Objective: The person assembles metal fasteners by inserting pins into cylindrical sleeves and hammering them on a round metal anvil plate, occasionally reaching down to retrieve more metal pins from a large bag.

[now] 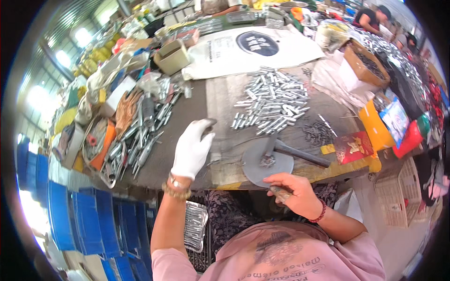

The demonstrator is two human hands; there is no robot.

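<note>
My left hand wears a white glove with dark fingertips and hovers over the table's front left part. Its thumb and forefinger are bent and apart, with nothing visible between them. At the front edge is my bare right hand, its fingers curled in around something greyish that I cannot make out. Just beyond it lies a round grey metal plate with a hammer resting on it and a small cluster of metal bits near its middle. Farther back spreads a pile of short silver metal tubes.
Small dark pins lie right of the tubes, near a red packet. Tools and metal rods crowd the left. A cardboard box stands back right. Blue bins and a tray of metal parts sit below. Another person works far right.
</note>
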